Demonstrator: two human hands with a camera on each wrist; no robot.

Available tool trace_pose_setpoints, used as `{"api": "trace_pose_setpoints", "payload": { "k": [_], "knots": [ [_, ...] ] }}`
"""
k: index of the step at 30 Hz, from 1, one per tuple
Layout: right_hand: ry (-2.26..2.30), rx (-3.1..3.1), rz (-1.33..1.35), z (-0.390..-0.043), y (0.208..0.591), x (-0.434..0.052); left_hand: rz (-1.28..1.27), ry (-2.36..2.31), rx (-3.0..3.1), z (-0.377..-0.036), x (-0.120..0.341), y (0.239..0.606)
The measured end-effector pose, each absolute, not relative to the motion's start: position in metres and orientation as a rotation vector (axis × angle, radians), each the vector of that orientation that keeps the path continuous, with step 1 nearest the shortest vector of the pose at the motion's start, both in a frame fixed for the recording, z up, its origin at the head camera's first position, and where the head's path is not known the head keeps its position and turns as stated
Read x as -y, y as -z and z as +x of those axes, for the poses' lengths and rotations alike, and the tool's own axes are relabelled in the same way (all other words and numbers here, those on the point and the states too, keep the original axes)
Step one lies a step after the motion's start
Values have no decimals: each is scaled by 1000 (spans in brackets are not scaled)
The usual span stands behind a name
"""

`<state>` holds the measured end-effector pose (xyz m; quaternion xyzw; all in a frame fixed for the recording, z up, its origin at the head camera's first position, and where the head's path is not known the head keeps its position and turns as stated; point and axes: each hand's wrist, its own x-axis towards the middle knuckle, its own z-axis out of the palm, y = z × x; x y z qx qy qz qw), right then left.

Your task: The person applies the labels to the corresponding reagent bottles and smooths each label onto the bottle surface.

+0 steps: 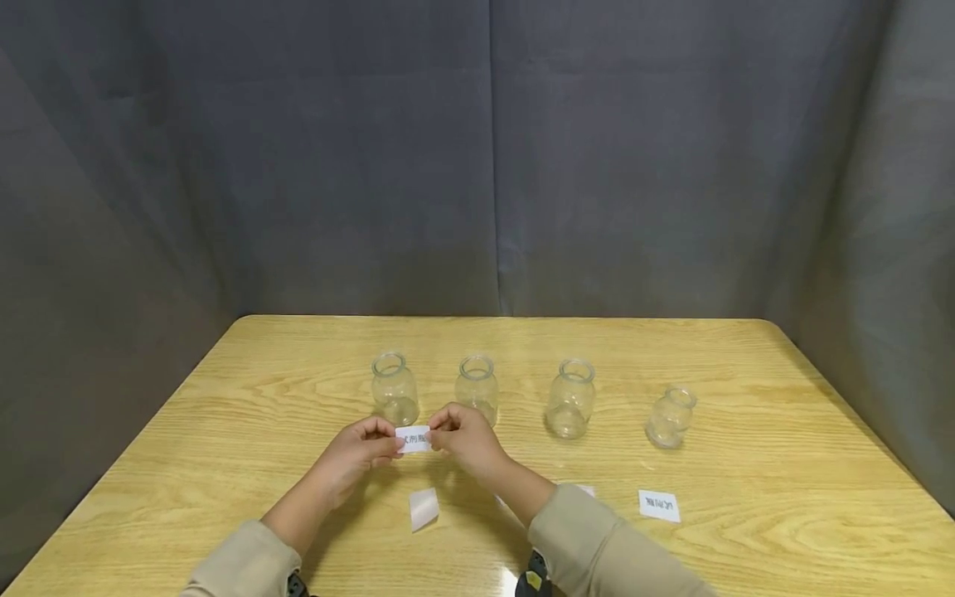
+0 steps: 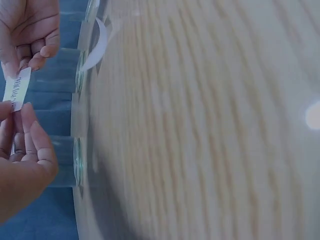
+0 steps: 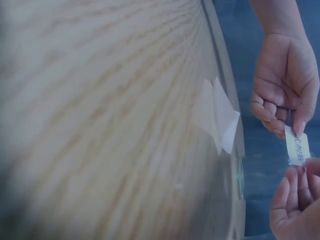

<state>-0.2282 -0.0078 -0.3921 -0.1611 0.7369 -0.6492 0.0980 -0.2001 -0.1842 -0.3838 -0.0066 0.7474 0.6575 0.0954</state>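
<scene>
Both hands hold a small white printed label (image 1: 414,438) between them just above the wooden table (image 1: 224,431). My left hand (image 1: 390,446) pinches its left end and my right hand (image 1: 440,438) pinches its right end. In the left wrist view the label (image 2: 16,89) spans from the left hand (image 2: 22,117) up to the right hand (image 2: 30,60). The right wrist view shows the label (image 3: 296,147) between the right hand (image 3: 297,172) and the left hand (image 3: 292,127). Two clear glass jars (image 1: 393,388) (image 1: 477,388) stand just behind the hands.
Two more glass jars (image 1: 570,398) (image 1: 671,417) stand to the right in the same row. A curled white backing slip (image 1: 423,507) lies in front of the hands. Another printed label (image 1: 660,505) lies at the right front. A grey curtain surrounds the table.
</scene>
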Motion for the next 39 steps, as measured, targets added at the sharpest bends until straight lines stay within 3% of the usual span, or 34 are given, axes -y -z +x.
{"api": "trace_pose_setpoints", "payload": {
  "k": [28, 39],
  "knots": [
    [1843, -2350, -465, -252, 401, 38, -134, -1832, -2421, -217, 200, 390],
    [1895, -2402, -342, -253, 403, 47, -197, -1718, -2571, -222, 200, 392]
  ]
}}
